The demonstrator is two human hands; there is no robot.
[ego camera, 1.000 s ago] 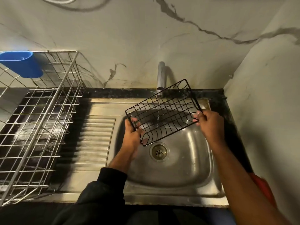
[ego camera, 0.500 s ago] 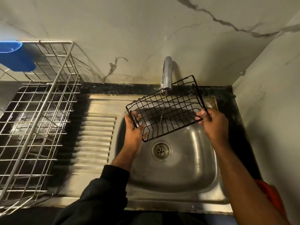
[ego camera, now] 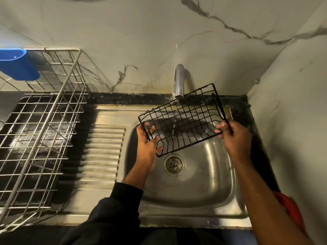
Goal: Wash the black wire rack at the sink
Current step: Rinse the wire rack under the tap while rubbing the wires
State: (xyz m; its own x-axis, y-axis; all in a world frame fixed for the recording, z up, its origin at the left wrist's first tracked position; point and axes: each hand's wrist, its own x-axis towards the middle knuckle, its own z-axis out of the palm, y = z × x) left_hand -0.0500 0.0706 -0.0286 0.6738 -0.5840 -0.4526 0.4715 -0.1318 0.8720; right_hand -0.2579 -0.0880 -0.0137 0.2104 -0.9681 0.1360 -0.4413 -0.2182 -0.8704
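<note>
A small black wire rack (ego camera: pixel 184 121) hangs tilted over the steel sink (ego camera: pixel 200 183), under the chrome tap (ego camera: pixel 179 82). A thin stream of water runs from the tap through the rack's grid. My left hand (ego camera: pixel 147 147) grips the rack's lower left corner, fingers hooked through the wires. My right hand (ego camera: pixel 233 137) pinches its right edge between thumb and fingers. The drain (ego camera: pixel 174 164) lies just below the rack.
A large silver wire dish basket (ego camera: pixel 40 129) stands on the dark counter at the left, with a blue plastic holder (ego camera: pixel 17 63) hung on its far rim. The ribbed drainboard (ego camera: pixel 102 152) lies between basket and bowl. Marble walls close in behind and on the right.
The rack has tipped a little more, its right side raised toward the tap. Both hands keep the same grips. The camera has shifted slightly.
</note>
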